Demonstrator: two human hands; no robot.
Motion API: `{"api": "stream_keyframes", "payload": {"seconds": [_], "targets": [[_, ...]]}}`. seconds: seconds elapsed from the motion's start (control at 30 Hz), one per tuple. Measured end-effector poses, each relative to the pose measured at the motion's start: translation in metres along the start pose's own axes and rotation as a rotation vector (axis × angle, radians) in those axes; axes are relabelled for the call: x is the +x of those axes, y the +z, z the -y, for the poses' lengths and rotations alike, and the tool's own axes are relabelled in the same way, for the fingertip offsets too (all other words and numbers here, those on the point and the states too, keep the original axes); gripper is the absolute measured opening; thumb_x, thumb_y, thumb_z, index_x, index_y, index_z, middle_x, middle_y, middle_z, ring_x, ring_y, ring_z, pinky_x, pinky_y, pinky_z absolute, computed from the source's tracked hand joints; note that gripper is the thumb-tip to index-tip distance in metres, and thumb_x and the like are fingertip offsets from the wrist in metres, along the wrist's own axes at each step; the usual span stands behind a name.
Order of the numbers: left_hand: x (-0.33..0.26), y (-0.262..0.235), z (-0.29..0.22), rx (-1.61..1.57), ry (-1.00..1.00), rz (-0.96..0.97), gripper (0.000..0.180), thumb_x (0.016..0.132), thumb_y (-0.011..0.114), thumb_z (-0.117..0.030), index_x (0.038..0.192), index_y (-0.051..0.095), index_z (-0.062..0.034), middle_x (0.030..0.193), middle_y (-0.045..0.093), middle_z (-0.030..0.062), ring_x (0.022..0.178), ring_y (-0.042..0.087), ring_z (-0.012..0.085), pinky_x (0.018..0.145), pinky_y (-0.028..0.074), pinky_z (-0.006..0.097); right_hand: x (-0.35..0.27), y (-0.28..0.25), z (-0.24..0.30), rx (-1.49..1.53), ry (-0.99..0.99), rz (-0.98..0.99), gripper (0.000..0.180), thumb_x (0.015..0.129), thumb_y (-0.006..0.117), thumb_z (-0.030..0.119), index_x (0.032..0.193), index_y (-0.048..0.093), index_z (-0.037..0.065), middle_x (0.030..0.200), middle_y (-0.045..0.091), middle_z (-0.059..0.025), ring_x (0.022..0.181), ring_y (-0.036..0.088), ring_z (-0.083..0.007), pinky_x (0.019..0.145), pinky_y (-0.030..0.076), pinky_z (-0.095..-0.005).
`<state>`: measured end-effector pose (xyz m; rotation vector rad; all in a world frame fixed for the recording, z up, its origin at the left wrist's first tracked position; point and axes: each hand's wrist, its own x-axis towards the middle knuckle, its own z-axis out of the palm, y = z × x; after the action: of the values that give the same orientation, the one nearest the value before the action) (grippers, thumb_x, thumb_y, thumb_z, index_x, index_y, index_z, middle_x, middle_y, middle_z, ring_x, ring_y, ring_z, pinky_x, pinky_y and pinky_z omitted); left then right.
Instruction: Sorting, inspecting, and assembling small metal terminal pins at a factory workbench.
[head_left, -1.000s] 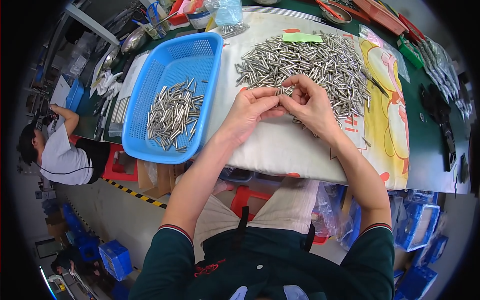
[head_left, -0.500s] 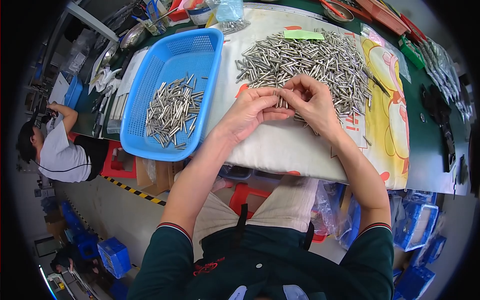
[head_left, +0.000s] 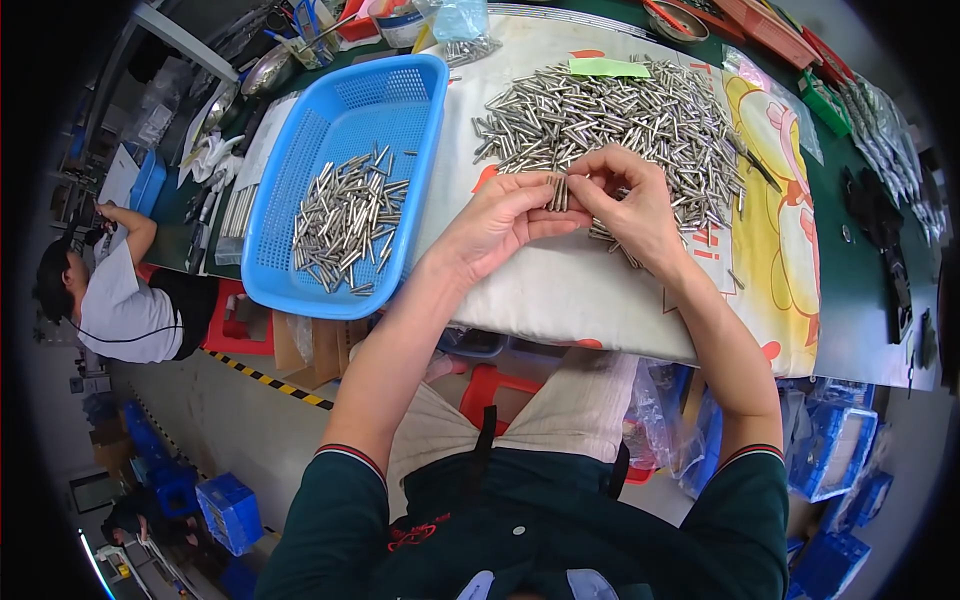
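Between my two hands is a small bunch of short metal pins, held side by side at the near edge of a large heap of similar silvery pins. My left hand is closed on the bunch, its fingers running under it. My right hand pinches at the same bunch with thumb and forefinger. To the left, a blue perforated plastic basket holds a smaller pile of pins. A green paper slip rests on top of the heap.
Under the heap lies a pale printed cloth over the table. Tweezers lie at the heap's right side. A metal bowl and red trays stand at the back. At far left, another person sits working.
My hands have shifted very little. The bunch of pins shows more clearly between my fingers, and my right fingertips have moved slightly along it.
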<state>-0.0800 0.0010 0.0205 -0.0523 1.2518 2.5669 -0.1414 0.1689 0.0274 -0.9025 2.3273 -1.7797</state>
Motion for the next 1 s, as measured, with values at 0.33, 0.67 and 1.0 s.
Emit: {"api": "stream_keyframes", "payload": {"seconds": [0.33, 0.67, 1.0], "targets": [[-0.001, -0.001, 0.002, 0.148, -0.011, 0.023, 0.026, 0.092, 0.049, -0.006, 0.115, 0.053, 0.0065, 0.096, 0.064, 0.0157, 0.088, 0.066, 0.0233, 0.078, 0.056, 0.027, 0.001, -0.004, 0.005, 0.08, 0.018, -0.006, 0.017, 0.086, 0.064, 0.015, 0.078, 0.063, 0.0, 0.062, 0.055, 0.003, 0.058, 0.046, -0.0021, 0.051, 0.037, -0.0194], [-0.004, 0.007, 0.0, 0.389, 0.01, 0.249, 0.047, 0.089, 0.054, -0.004, 0.132, 0.036, 0.0017, 0.087, 0.065, 0.0165, 0.075, 0.066, 0.0198, 0.067, 0.055, 0.027, -0.002, -0.006, 0.014, -0.359, -0.214, 0.309, 0.032, 0.092, 0.049, 0.028, 0.076, 0.062, 0.003, 0.056, 0.061, -0.0084, 0.054, 0.061, -0.0234, 0.053, 0.047, -0.035], [-0.001, 0.011, 0.008, 0.918, 0.825, -0.014, 0.053, 0.077, 0.07, -0.022, 0.126, 0.053, -0.011, 0.13, 0.048, 0.0075, 0.123, 0.041, 0.0227, 0.102, 0.033, 0.038, -0.008, 0.004, 0.018, 1.0, 0.593, 0.377, 0.027, 0.094, 0.048, 0.026, 0.07, 0.048, 0.013, 0.053, 0.031, 0.006, 0.049, 0.031, -0.006, 0.047, 0.026, -0.0229]]}}
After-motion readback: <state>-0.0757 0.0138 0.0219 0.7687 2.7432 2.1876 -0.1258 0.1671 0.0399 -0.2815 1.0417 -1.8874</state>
